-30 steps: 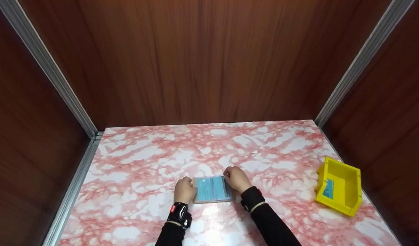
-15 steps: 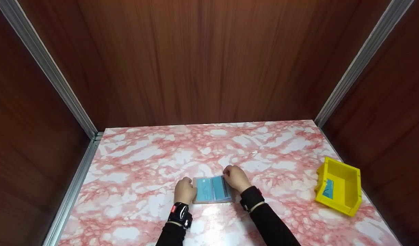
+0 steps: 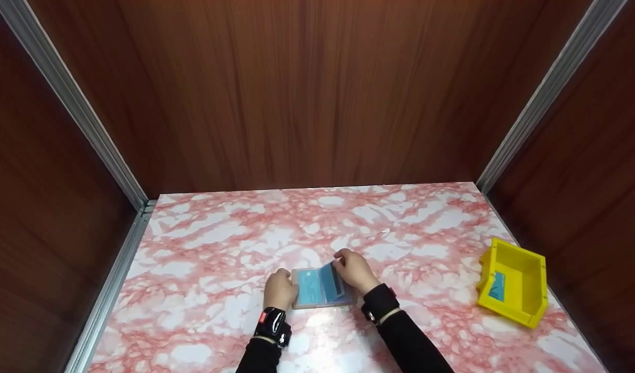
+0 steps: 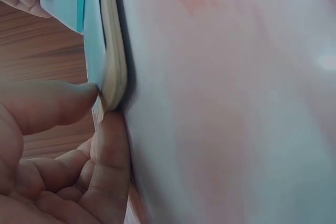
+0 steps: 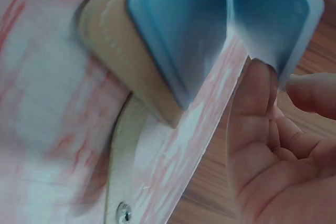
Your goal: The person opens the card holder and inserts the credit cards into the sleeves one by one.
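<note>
A tan card holder [image 5: 107,22] with stitched edges lies open on the table, its clear sleeves holding blue cards. On its left side a sleeve with a blue card [image 3: 309,287] lies flat. My left hand [image 3: 280,290] pinches the holder's left edge between thumb and fingers, as the left wrist view shows close up. With thumb and finger my right hand [image 3: 356,269] pinches the corner of one plastic sleeve [image 5: 278,17], which stands raised at an angle. More sleeves lie beneath it on the cover. A strap with a metal snap [image 5: 124,212] extends from the holder's right side.
A yellow bin [image 3: 522,264] stands at the right of the table, with a blue card [image 3: 497,286] inside against its left wall. Brown wood-grain panels [image 3: 307,93] enclose the pink marbled table [image 3: 219,243] at the back and both sides.
My right hand has lifted the sleeve's edge and moved slightly left, so the sleeve tilts up from nearly flat. The left hand stays in place on the holder.
</note>
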Available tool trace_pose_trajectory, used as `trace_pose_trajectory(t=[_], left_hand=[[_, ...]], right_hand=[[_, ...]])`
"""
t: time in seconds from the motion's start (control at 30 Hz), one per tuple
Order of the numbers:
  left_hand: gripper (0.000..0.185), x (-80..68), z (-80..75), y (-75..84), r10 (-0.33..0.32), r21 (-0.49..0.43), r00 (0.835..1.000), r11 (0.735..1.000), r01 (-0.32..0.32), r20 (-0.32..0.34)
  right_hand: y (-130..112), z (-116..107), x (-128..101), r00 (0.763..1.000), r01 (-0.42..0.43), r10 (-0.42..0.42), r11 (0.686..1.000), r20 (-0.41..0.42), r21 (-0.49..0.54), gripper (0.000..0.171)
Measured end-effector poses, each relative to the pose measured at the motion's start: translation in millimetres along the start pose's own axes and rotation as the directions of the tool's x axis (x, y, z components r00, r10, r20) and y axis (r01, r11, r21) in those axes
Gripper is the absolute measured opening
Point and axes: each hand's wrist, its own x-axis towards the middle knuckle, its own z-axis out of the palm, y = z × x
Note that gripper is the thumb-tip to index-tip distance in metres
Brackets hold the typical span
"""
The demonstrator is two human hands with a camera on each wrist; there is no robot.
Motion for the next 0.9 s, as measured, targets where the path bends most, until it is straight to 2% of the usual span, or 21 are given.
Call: trace_pose_trajectory(t=[0.27, 0.7, 0.9], left_hand=[[0.018, -0.6, -1.8, -1.0, 0.008, -0.019, 1.0, 1.0, -0.008, 0.004], [0.016, -1.2, 0.2, -1.6, -0.01, 0.001, 1.0, 1.0, 0.01, 0.002], [0.017, -0.8, 0.5, -3.1, 0.015, -0.016, 1.0, 1.0, -0.015, -0.012]], right_hand=[[-7, 4, -2, 1.0, 0.002, -0.003, 0.998, 0.019, 0.058, 0.014], [-18, 15, 0, 1.0, -0.018, 0.017, 0.998, 0.013, 0.063, 0.016], [-23, 19, 1, 0.999, -0.034, 0.032, 0.997, 0.034, 0.074, 0.02]])
